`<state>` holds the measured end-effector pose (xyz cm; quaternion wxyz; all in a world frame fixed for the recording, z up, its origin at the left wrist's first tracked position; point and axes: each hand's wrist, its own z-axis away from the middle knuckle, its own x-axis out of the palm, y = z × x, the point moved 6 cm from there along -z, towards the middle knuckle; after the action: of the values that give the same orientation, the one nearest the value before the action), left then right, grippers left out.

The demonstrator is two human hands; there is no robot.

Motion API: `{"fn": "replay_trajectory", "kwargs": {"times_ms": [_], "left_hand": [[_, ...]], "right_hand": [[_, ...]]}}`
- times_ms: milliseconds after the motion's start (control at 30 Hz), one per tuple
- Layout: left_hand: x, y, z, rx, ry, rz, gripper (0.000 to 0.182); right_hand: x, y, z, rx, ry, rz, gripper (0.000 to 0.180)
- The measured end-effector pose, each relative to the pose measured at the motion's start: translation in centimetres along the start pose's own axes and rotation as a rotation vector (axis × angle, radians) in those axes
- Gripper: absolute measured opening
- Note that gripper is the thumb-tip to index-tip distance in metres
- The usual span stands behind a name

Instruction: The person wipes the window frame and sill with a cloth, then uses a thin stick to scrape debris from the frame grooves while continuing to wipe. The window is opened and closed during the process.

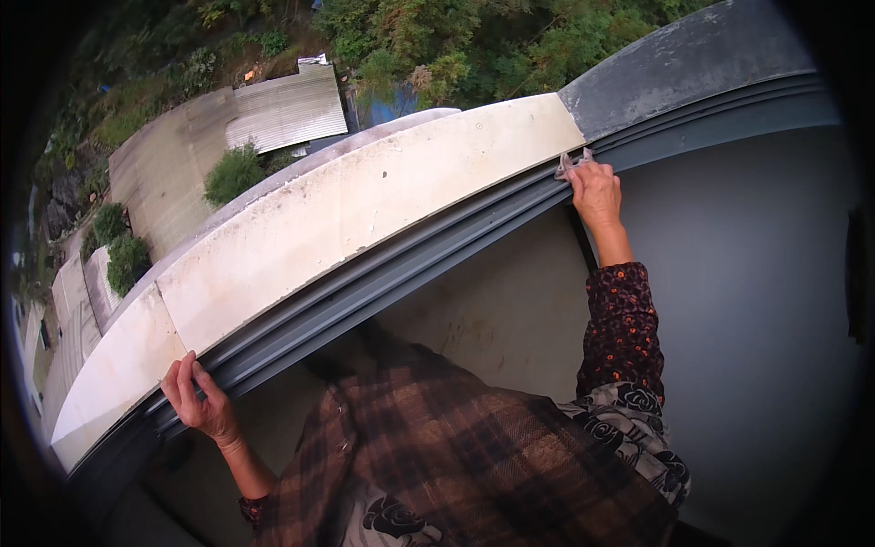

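A grey metal sliding-window track [410,256] runs diagonally across the view, beside a pale stone sill slab [355,198]. Near the track's upper right part, my right hand [596,191] grips a small crumpled light cloth [573,164], which touches the track close to the joint with a dark slab. My left hand [198,400] rests at the lower left, its fingertips on the edge between sill and track, thumb and fingers apart, with nothing seen in it.
Beyond the sill, far below, lie corrugated roofs [287,109], shrubs [234,174] and trees [437,48]. A dark grey slab [683,68] continues the sill at the upper right. A smooth grey panel [738,287] stands right of my right arm.
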<state>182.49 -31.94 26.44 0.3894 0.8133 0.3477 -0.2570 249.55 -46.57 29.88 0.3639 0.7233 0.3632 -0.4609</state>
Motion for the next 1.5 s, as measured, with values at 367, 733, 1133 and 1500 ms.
{"fn": "replay_trajectory", "kwargs": {"times_ms": [367, 733, 1133, 1500], "left_hand": [[-0.1, 1.1, -0.5, -0.051, 0.079, 0.018, 0.02], [-0.3, 1.0, -0.8, 0.007, 0.097, 0.127, 0.02], [-6.2, -1.3, 0.0, -0.043, 0.219, 0.224, 0.027], [-12.1, -5.2, 4.4, -0.095, 0.168, 0.082, 0.026]], "right_hand": [[-12.1, -28.8, 2.7, -0.523, 0.119, -0.991, 0.013], [-6.4, -31.6, 8.5, -0.542, -0.001, -0.541, 0.01], [-14.7, -31.3, 4.7, -0.299, 0.27, -0.875, 0.013], [-14.4, -59.2, 12.4, -0.848, 0.219, -0.75, 0.028]]}}
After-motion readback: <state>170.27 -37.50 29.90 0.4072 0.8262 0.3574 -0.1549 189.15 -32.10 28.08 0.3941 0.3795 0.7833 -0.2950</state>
